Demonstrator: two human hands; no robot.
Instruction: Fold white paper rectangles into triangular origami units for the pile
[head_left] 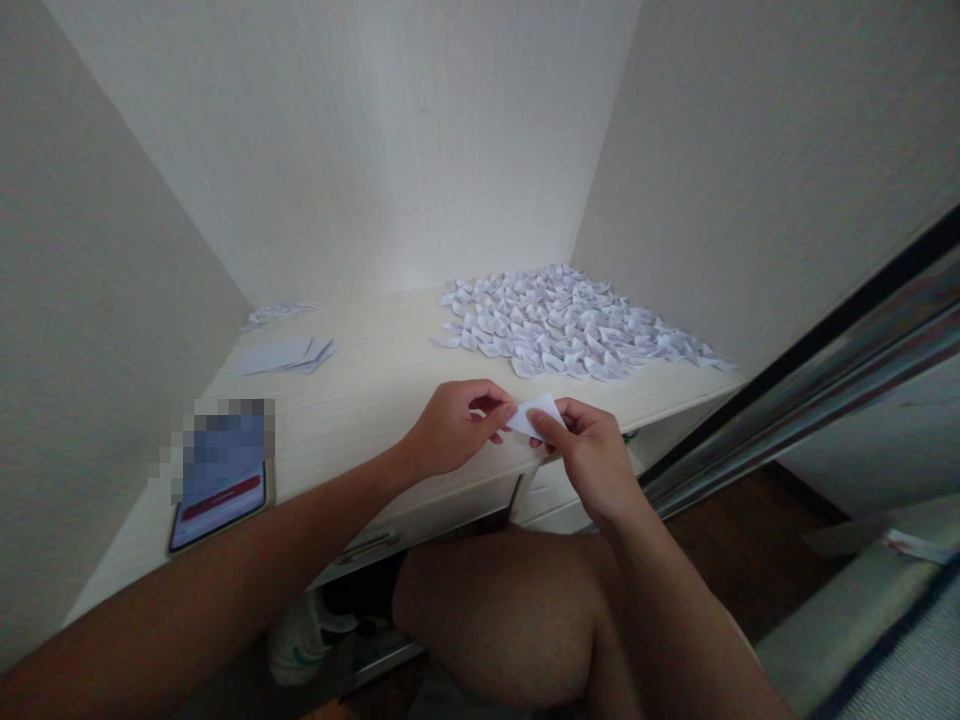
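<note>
Between my two hands, just above the front edge of the white desk [375, 400], is a small folded piece of white paper [534, 415]. My left hand [463, 425] pinches its left corner between thumb and fingers. On the other side, my right hand [592, 445] grips the paper with the thumb on top and the fingers underneath. Behind the hands, a wide spread of small folded paper boats [555, 325] covers the back right of the desk. Flat white paper sheets [277, 357] lie in a small stack at the left.
A phone [221, 490] with its screen lit lies at the desk's left front, beside my left forearm. Thin paper strips [281, 312] sit in the back left corner. Walls enclose the desk at the back and both sides. My bent leg [502, 610] is below the desk edge.
</note>
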